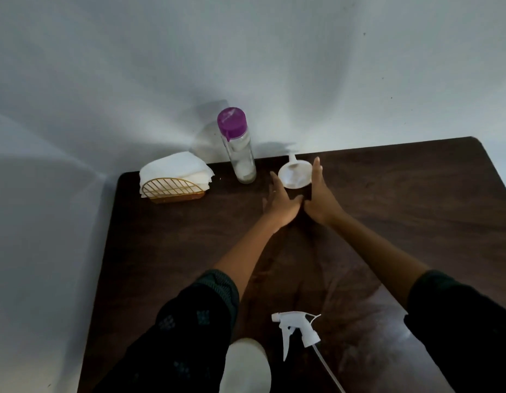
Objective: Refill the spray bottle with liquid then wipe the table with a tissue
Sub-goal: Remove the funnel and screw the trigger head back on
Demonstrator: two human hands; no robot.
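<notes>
A white funnel [294,174] lies on the dark brown table [402,199] near its far edge, spout pointing away. My left hand [280,204] and my right hand [321,194] flank it with fingers stretched out. The right fingers lie along its right rim and the left fingertips are just short of its left rim. A clear bottle with a purple cap [239,146] stands left of the funnel. The white spray head [298,330] with its tube lies near the front edge. The white spray bottle body [246,364] stands beside it, partly behind my left sleeve. White tissues [175,170] sit in a gold wire holder [173,191].
The table stands against a pale wall at the back, with pale floor to the left. The tissue holder occupies the far left corner. Bare table surface stretches to the right of my right arm.
</notes>
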